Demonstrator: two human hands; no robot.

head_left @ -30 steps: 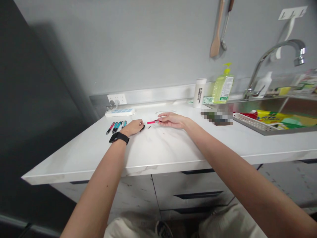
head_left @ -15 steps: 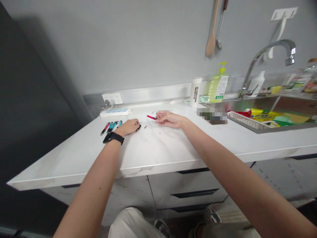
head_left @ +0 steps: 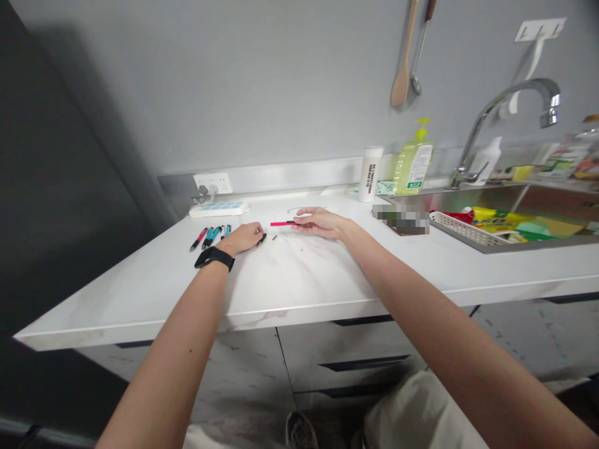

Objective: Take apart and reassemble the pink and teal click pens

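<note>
My right hand (head_left: 317, 223) pinches the end of a pink pen barrel (head_left: 281, 223) just above the white countertop (head_left: 304, 280). My left hand (head_left: 244, 237), with a black watch on the wrist, rests on the counter with curled fingers around a small black pen part (head_left: 262, 237). A tiny dark piece (head_left: 274, 237) and a thin refill (head_left: 294, 243) lie between the hands. Several assembled pens (head_left: 210, 236), pink and teal, lie in a row left of my left hand.
A white power strip (head_left: 219, 209) sits by the wall socket. Further right stand a white canister (head_left: 369, 174), a green soap bottle (head_left: 414, 161), a tap (head_left: 505, 118) and a sink (head_left: 515, 218) holding a white basket and colourful packets. Utensils hang on the wall.
My right hand has turned the pink barrel from tilted to level, pointing left. My left hand has stayed in place. The camera has shifted slightly.
</note>
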